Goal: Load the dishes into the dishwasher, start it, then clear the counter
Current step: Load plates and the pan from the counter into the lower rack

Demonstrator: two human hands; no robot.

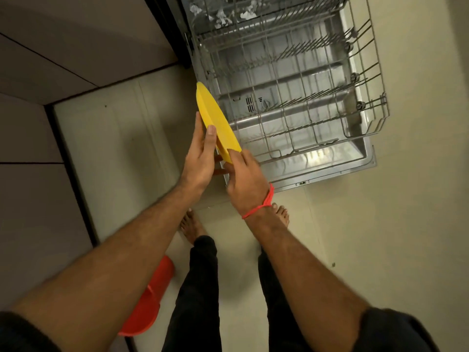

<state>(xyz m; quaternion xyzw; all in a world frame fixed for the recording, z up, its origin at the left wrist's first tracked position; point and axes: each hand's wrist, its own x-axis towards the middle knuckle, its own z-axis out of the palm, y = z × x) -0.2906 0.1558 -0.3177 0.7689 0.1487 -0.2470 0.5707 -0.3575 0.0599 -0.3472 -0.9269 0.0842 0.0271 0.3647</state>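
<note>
Both hands hold 1 yellow plate (218,123) on edge, just left of the pulled-out lower rack (291,102): the left hand (200,158) has its thumb over the rim and fingers behind, while the right hand (245,179) pinches the near edge.

The plate hangs over the floor (114,138), not yet over the rack, so a slip in the handover would likely drop it there. Coming in tilted, its rim could catch the rack's side wire or jam crosswise between tines (299,97).

The open door (355,161) juts toward bare feet (193,224) at 6 o'clock, a shin hazard. A red bucket (149,298) sits at 7 o'clock. The upper rack (253,11) at 12 o'clock holds pale items, too blurred to name.
</note>
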